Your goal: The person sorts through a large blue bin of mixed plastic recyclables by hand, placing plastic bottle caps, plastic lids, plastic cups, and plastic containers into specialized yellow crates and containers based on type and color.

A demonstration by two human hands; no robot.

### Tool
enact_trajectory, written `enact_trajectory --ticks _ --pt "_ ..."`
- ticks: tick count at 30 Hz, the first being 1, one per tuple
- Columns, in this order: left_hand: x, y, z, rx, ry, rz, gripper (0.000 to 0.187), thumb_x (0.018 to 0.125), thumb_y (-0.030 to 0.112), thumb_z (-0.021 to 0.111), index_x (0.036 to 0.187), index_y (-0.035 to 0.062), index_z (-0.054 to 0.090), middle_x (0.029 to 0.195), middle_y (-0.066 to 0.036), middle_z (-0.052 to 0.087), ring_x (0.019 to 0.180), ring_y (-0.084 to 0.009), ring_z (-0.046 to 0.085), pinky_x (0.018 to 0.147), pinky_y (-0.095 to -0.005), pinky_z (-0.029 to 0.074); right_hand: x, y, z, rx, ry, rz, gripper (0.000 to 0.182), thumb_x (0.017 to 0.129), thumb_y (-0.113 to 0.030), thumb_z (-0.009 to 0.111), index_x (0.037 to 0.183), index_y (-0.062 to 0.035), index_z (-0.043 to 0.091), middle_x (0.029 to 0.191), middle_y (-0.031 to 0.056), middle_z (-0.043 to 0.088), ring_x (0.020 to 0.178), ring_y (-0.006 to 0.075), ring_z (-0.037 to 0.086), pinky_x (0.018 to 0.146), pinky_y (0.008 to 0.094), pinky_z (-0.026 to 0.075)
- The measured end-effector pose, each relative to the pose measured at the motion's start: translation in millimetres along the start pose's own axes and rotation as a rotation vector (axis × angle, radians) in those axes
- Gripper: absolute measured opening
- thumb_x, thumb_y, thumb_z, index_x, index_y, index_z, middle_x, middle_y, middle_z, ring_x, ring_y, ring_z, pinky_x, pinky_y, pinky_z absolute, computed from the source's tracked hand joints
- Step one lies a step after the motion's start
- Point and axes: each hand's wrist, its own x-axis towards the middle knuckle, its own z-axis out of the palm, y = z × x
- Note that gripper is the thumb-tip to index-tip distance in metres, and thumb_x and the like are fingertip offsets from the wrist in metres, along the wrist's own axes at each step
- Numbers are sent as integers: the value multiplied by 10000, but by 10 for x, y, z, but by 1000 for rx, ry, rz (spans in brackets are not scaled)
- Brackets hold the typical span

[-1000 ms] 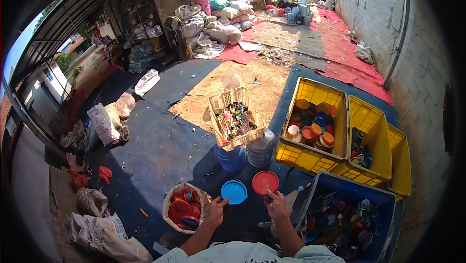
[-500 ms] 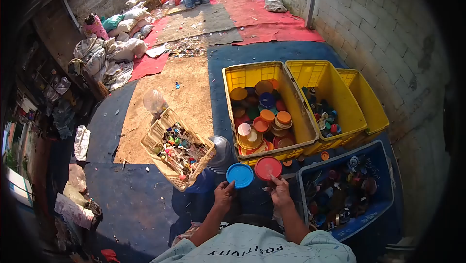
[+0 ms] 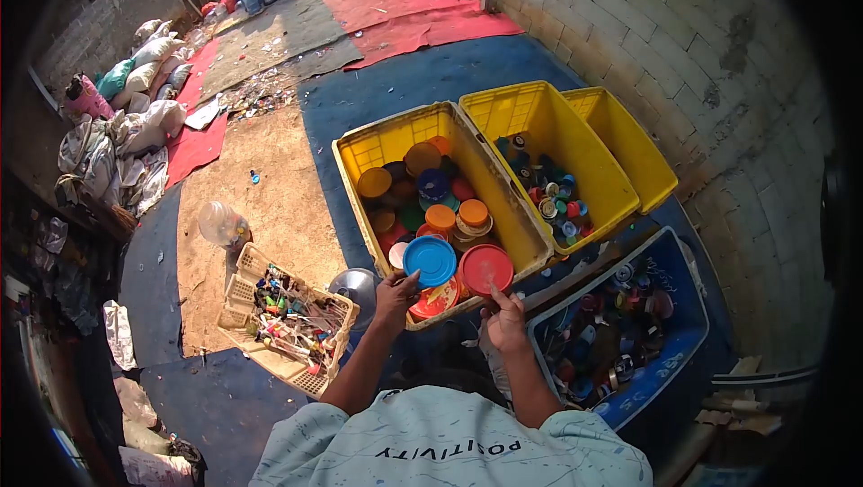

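Observation:
Pinched in my left hand (image 3: 396,298) is a round blue plastic lid (image 3: 430,261). My right hand (image 3: 507,320) grips a red plastic lid (image 3: 486,269) by its near edge, with the thumb on top. Both lids are over the near side of a large yellow crate (image 3: 532,249), side by side. Inside that crate lie several lids, among them an orange lid (image 3: 440,216) and a dark blue lid (image 3: 433,184). Parts of the pile are hidden behind the two lids in my hands.
Right of it stand a yellow crate (image 3: 620,159) with small caps and another yellow crate (image 3: 661,168). A blue bin (image 3: 697,307) of mixed caps is near my right arm. At left are a cream basket (image 3: 243,294) of small plastic pieces and a clear bottle (image 3: 220,222).
Both hands have moved forward with the blue and red lids, from in front of the large yellow crate to over its near side. The view has turned to the right.

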Motion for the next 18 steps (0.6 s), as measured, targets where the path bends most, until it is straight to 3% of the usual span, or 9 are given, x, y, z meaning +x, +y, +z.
enact_trajectory --ticks 4,5,7,8,9,12,18 --pt "345 115 429 6 5 -38 316 801 200 764 1020 62 584 768 17 595 644 -94 586 573 -223 472 448 -305 140 71 -49 -26 261 841 -180 697 1069 -128 582 949 -23 624 806 106 571 702 274 440" --pt "499 66 410 58 -29 -97 368 820 223 741 1090 49 562 893 -27 613 810 -144 616 674 -287 504 606 -308 97 66 -57 8 274 846 -182 692 1090 -127 581 968 -19 630 829 106 580 713 274 445" --pt "650 -39 434 59 64 -234 421 847 272 703 1157 41 537 1053 -81 587 944 -193 588 782 -326 494 864 -179 -149 83 -114 197 315 849 -185 690 1125 -93 569 998 4 635 891 113 584 734 273 448" --pt "701 -104 454 51 111 -296 449 860 296 685 1191 38 525 1132 -108 574 1010 -217 574 836 -346 488 863 -41 -289 28 -130 190 316 850 -184 689 1124 -85 568 996 7 635 893 113 585 735 272 449" --pt "733 -158 426 49 119 -352 523 867 324 663 1261 31 483 1283 -134 484 1148 -268 495 940 -398 442 724 -13 -197 -29 -155 176 316 851 -183 688 1123 -78 566 994 10 635 895 113 586 736 272 449" --pt "551 -425 -5 -5 -57 -341 517 871 325 656 1259 37 471 1272 -114 496 1154 -256 491 932 -398 446 439 185 -195 -83 -188 251 330 849 -167 684 1139 -73 558 1015 19 633 909 110 592 744 270 452" --pt "-190 -456 -131 -65 -35 -280 395 900 326 613 1170 52 525 1150 -72 557 944 -200 543 816 -350 479 -81 408 -151 -200 -140 250 326 825 -180 695 1107 -83 564 995 12 615 874 107 589 744 267 451"
